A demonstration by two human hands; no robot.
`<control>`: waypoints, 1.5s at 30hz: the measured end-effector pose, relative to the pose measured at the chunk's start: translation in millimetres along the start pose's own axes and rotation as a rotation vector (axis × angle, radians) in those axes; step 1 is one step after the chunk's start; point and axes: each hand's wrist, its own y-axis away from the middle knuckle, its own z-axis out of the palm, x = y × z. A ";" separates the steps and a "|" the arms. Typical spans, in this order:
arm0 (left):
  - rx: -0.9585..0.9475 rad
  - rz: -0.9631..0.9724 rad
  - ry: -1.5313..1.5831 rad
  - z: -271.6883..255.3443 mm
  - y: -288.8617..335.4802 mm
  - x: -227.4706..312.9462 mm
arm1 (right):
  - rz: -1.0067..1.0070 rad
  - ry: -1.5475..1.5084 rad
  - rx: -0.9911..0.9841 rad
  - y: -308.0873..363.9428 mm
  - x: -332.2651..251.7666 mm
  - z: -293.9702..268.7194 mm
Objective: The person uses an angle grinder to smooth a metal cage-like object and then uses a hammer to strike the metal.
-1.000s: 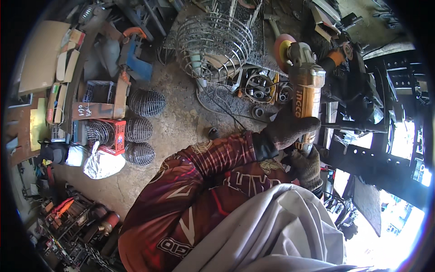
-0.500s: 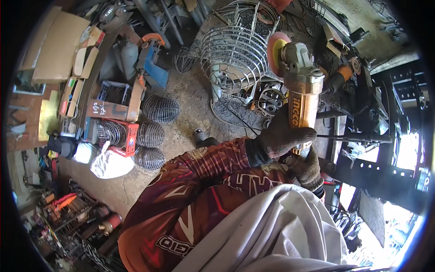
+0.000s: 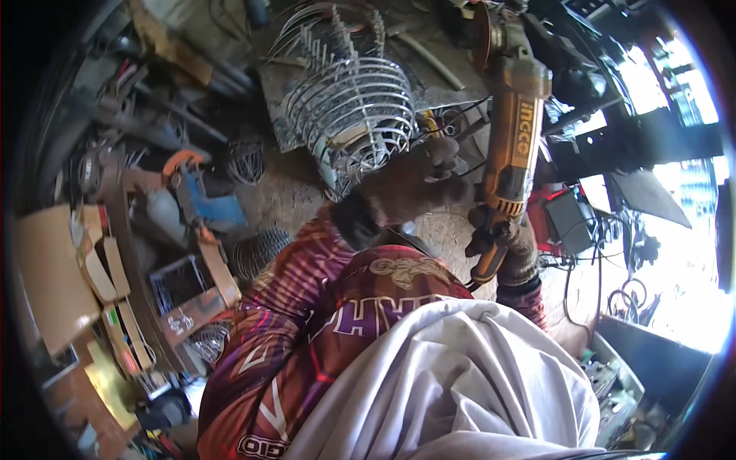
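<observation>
My right hand [image 3: 512, 247], in a dark knit work glove, grips the rear of an orange angle grinder [image 3: 514, 149]. The tool points away from me, its grey head and reddish disc [image 3: 481, 37] at the far end. My left hand [image 3: 422, 178], gloved too, is off the grinder, to the left of its body. Its fingers are partly spread and nothing shows in them. Just beyond that hand is a basket-like cage of bent metal rods [image 3: 353, 100], rounded and ringed, with upright rods at its far end.
A blue metal tool with an orange part [image 3: 207, 201] stands on the left, near a brown bench [image 3: 142, 261] with cardboard boxes [image 3: 57, 268]. Wire coils [image 3: 261, 251] lie on the floor. At right are a red-and-grey machine [image 3: 563, 221] and loose cables [image 3: 571, 295].
My left hand has let go of the grinder and moved left toward the wire cage. The right hand still holds the tool. The view has turned, shifting the cage and bench leftward.
</observation>
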 end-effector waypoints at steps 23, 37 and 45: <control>0.177 -0.251 -1.127 4.3 -152.4 11.2 | 0.078 1.081 0.233 -143.9 -39.2 -128.6; 0.357 -0.911 -1.609 -121.6 -136.9 93.1 | 0.085 1.278 0.012 -238.2 -73.7 -168.8; 0.308 -0.959 -1.506 -131.6 -131.9 97.2 | 0.090 1.173 0.010 -240.9 -77.8 -152.2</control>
